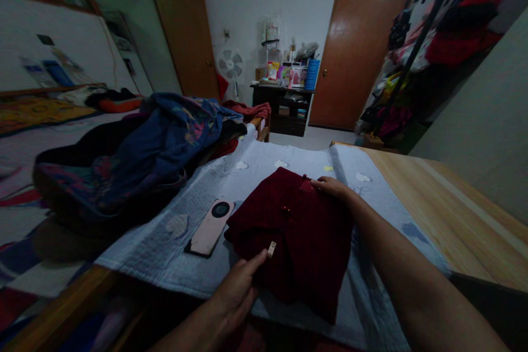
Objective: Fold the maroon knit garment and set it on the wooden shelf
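Observation:
A dark red garment lies folded on a light blue quilted cloth. Red knot-like fastenings show on its front, and a small pale label sits near its lower left part. My left hand grips the near left edge, thumb on top beside the label and the other fingers mostly hidden under the fabric. At the far right edge, by a second fastening, my right hand has its fingers closed on the cloth of the garment. A pink phone with a round black camera ring lies left of the garment.
To the left, a heap of clothes with a blue floral piece rests on a bed. A bare wooden board extends on the right. Farther back stand a fan, a dark cabinet and a rack of hanging items.

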A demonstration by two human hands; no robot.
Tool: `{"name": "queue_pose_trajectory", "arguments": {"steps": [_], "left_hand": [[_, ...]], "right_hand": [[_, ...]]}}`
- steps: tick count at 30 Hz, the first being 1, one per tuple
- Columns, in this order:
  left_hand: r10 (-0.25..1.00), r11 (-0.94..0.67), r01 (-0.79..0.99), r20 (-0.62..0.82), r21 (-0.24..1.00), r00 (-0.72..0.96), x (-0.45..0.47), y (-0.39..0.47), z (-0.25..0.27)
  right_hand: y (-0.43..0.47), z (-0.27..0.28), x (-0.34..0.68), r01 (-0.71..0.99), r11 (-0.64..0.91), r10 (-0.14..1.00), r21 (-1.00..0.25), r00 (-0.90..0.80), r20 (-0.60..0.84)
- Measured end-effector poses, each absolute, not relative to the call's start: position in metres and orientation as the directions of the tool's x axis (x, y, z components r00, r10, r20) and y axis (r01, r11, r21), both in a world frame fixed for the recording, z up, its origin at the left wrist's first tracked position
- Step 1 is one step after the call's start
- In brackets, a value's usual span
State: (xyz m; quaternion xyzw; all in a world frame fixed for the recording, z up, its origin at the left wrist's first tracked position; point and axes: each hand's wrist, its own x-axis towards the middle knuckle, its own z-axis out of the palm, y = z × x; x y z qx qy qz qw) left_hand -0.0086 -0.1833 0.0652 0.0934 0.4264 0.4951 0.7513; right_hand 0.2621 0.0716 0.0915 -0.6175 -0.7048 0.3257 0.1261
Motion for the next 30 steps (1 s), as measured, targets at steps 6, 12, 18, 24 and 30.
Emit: {"name": "queue_pose_trajectory", "arguments": {"steps": [6, 12, 18, 24, 30], "left_hand": [[0.841, 0.428, -0.719, -0.532, 0.548, 0.095, 0.003, -0.182, 0.062], [0.842, 0.419, -0.692, -0.537, 0.588, 0.053, 0.010, -0.183, 0.061], [0.838, 0.383, -0.679, -0.544, 0.626, -0.029, 0.007, -0.180, 0.055], [0.844, 0.329, -0.654, -0.522, 0.681, -0.119, -0.005, -0.170, 0.065], [0.910, 0.265, -0.570, -0.398, 0.777, -0.119, -0.027, -0.147, 0.082]], "right_hand": [[0.068, 0.095, 0.260, 0.518, -0.326, 0.842, -0.791, -0.221, -0.492], [0.068, 0.099, 0.255, 0.443, -0.411, 0.735, -0.797, -0.357, -0.577], [0.071, 0.110, 0.259, 0.407, -0.357, 0.740, -0.841, -0.427, -0.520], [0.061, 0.116, 0.268, 0.401, -0.287, 0.795, -0.870, -0.407, -0.450], [0.023, 0.122, 0.272, 0.297, -0.282, 0.851, -0.912, -0.362, -0.381]]}}
